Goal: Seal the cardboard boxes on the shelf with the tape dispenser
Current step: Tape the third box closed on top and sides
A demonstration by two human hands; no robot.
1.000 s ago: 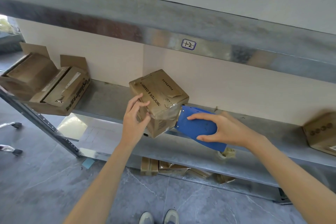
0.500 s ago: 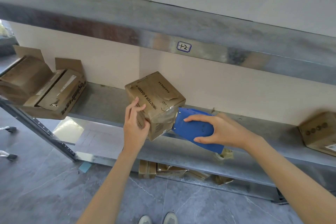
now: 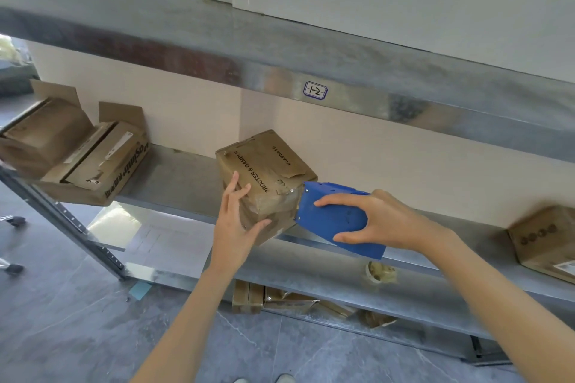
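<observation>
Head view:
- Cardboard box [image 3: 264, 171] is sitting tilted at the front edge of the middle shelf [image 3: 174, 177], flaps closed, glossy tape lying over its near corner.
- Left hand [image 3: 235, 224] is gripping the box's near left corner, fingers spread up the side face, thumb pressing the front face.
- Right hand [image 3: 382, 221] is wrapping around the blue tape dispenser [image 3: 333, 221], whose nose is touching the box's right edge.
- 2 open cartons [image 3: 102, 158] are standing side by side at the shelf's left end, flaps up. Only folded cardboard and a white strip are showing inside the nearer 1; the contents cannot be made out.
- 1 closed box [image 3: 544, 239] is resting at the far right, well apart from the others.
- A tape roll [image 3: 381, 272] is lying on the lower shelf, under the dispenser.
- Flattened cardboard [image 3: 280, 298] is lying on the floor beneath.
</observation>
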